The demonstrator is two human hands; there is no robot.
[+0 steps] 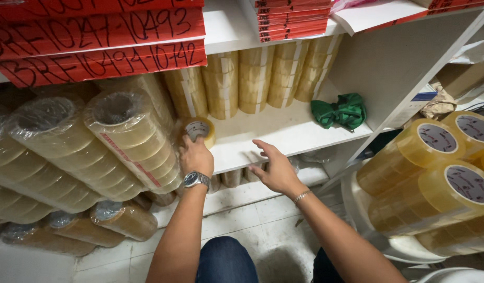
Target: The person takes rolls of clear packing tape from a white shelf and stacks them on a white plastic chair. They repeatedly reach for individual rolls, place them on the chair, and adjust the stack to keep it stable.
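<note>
The left hand (196, 155), with a wristwatch (196, 180) on its wrist, is closed around a single roll of clear packing tape (199, 129) that stands on its edge on the white shelf (284, 133). The fingers wrap over the near side of the roll, so only its upper half and paper core show above the knuckles. The right hand (276, 169) hovers just to the right of the left hand, at the front lip of the same shelf. Its fingers are spread wide and it holds nothing; a thin bracelet (301, 196) circles the wrist.

Directly left of the left hand, long shrink-wrapped sleeves of tape rolls (132, 139) lie stacked on their sides, their ends facing the camera, with more sleeves (116, 220) lower down near the floor. Beyond both hands, at the back of the shelf, upright stacks of tape rolls (255, 78) stand in a row. Farther right of the right hand, on the same shelf, lies a crumpled green cloth (340, 111). Well to the right of the right hand, outside the shelf unit, another wrapped bundle of tape rolls (436, 178) rests on a white plastic chair (367, 220). Above the hands, red flat boxes (100, 47) sit on the upper shelf. Below the arms, the person's blue-trousered knees (223, 259) are over a pale tiled floor (263, 220).
</note>
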